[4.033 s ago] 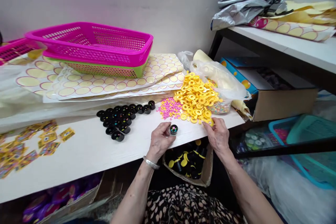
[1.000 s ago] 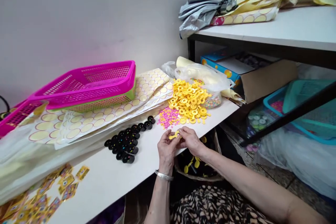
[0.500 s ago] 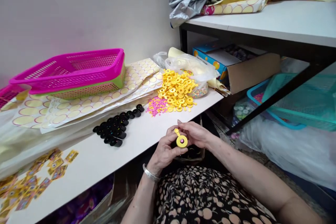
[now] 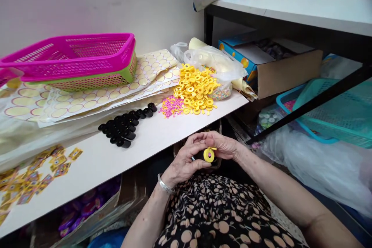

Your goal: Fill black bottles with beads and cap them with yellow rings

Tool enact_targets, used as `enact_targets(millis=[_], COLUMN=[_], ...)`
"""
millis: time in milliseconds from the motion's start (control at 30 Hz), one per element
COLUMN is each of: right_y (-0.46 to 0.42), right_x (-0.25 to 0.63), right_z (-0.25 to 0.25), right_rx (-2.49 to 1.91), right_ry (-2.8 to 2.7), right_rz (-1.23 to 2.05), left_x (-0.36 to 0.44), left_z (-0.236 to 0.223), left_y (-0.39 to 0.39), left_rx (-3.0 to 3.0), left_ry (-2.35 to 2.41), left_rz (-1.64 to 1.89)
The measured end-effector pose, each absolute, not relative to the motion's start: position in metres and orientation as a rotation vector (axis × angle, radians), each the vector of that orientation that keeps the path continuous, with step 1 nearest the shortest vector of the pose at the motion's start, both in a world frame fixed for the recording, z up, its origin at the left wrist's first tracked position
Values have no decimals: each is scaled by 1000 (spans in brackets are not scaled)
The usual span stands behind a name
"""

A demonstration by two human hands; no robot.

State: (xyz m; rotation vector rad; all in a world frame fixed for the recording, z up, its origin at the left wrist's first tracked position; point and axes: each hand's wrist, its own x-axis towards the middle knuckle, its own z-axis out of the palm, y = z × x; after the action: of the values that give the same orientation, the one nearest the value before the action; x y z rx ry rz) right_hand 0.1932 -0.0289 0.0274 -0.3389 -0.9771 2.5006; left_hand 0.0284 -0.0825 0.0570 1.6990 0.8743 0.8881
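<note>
Between thumb and fingers, my left hand (image 4: 186, 159) is closed on a yellow cap (image 4: 207, 155), a round ring with a pink bit at its dark centre and a small tab at its top. My right hand (image 4: 222, 145) is curled against the cap's upper right side, its fingertips at the tab and partly hidden. Both hands are over my lap, just off the table's front edge. Beyond them on the table are a heap of yellow caps (image 4: 197, 89), a patch of small pink and yellow pieces (image 4: 171, 107) and several black cylindrical pieces (image 4: 122, 128).
A pink basket (image 4: 78, 56) is stacked in a green one (image 4: 95, 82) on circle-printed sheets (image 4: 148, 71). Small printed stickers (image 4: 37, 174) lie at left. At right are a shelf (image 4: 276, 6), a cardboard box (image 4: 287, 73) and a teal basket (image 4: 343, 112).
The cap has turned in my fingers, its tab swinging from upper left to the upper right. My right hand has closed in on it. The camera view has tilted down slightly.
</note>
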Motion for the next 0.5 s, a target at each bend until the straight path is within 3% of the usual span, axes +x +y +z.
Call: enact_targets(millis=[233, 500], right_y=[-43, -40], right_x=[193, 197], right_z=[21, 35], right_rx=[-348, -495], right_ry=[-860, -1098], right_rz=[2471, 2451], left_x=[27, 26], left_z=[53, 51], left_y=[-83, -83], left_rx=[1713, 1798], left_ry=[882, 854], left_rz=[856, 846])
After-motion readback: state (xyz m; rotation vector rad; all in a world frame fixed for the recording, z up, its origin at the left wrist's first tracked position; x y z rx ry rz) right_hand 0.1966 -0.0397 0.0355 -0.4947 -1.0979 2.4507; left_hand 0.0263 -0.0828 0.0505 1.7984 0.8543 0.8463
